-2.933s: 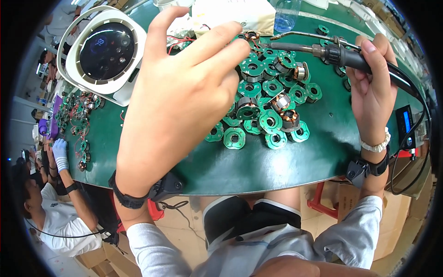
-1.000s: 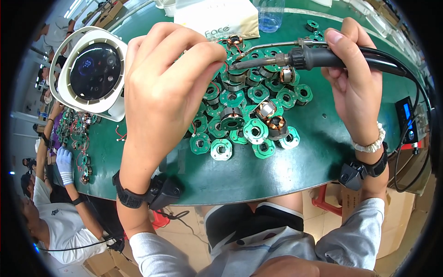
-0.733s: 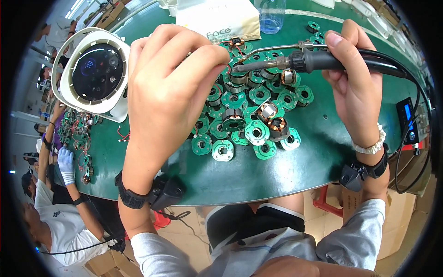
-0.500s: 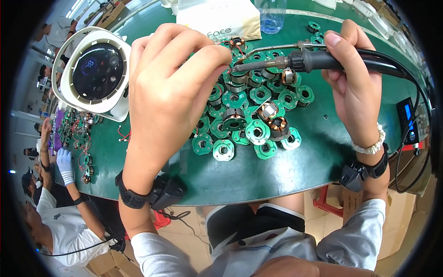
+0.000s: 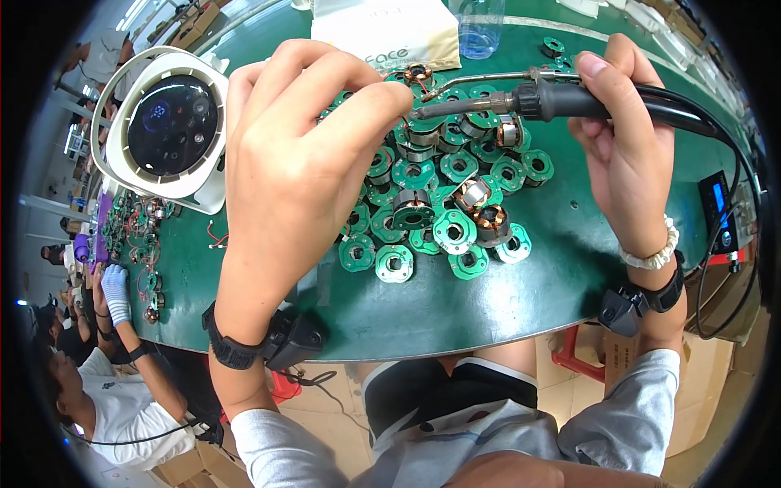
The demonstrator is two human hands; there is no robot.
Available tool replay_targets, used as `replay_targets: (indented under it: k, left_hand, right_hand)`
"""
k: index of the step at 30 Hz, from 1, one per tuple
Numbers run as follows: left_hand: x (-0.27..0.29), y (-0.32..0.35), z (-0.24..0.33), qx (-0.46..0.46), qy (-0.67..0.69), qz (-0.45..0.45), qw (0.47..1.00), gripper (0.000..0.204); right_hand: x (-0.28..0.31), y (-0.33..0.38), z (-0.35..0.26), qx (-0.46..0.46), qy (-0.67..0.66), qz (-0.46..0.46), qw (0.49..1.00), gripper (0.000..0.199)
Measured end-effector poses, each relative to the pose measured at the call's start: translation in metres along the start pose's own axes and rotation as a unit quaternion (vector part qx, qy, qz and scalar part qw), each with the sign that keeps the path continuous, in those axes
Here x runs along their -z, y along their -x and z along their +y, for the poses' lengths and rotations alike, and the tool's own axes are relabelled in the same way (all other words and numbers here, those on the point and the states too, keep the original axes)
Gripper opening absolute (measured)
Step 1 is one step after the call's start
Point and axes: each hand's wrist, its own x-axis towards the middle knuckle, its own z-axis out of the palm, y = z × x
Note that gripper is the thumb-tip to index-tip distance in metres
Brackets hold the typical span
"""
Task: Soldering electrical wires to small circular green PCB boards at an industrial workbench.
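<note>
My right hand (image 5: 625,138) is wrapped round the black handle of a soldering iron (image 5: 561,102), with a thin metal solder feed tube (image 5: 480,78) running along its top. The iron's dark tip points left and meets the fingertips of my left hand (image 5: 297,154). That hand is closed in a pinch; its own fingers hide what is between them, though a bit of red wire shows beside them. Beneath both hands spreads a pile of small motor stators (image 5: 491,225) with copper windings and green ring-shaped circuit boards (image 5: 454,233).
A white fan-like device (image 5: 172,122) with a dark round front stands left. Behind the pile are a tissue pack (image 5: 390,32) and a clear plastic cup (image 5: 480,32). A blue-lit control box (image 5: 720,213) sits right, cables hanging. Co-workers, one in a striped glove (image 5: 116,293), work at far left.
The iron's tip has risen slightly, and the feed tube now sits a little higher. My left fingertips have shifted slightly right. At far left, a co-worker has moved.
</note>
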Motion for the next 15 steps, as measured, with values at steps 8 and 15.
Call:
replay_targets:
  k: [8, 15]
  left_hand:
    - [0.0043, -0.0005, 0.002, -0.01, -0.017, -0.026, 0.999, 0.022]
    - [0.0055, -0.0013, 0.0048, -0.006, -0.018, -0.03, 0.999, 0.022]
  right_hand:
    - [-0.0002, 0.0006, 0.0011, 0.014, 0.005, -0.011, 1.0, 0.026]
    - [-0.0004, 0.0015, 0.0014, 0.013, -0.001, -0.022, 1.0, 0.026]
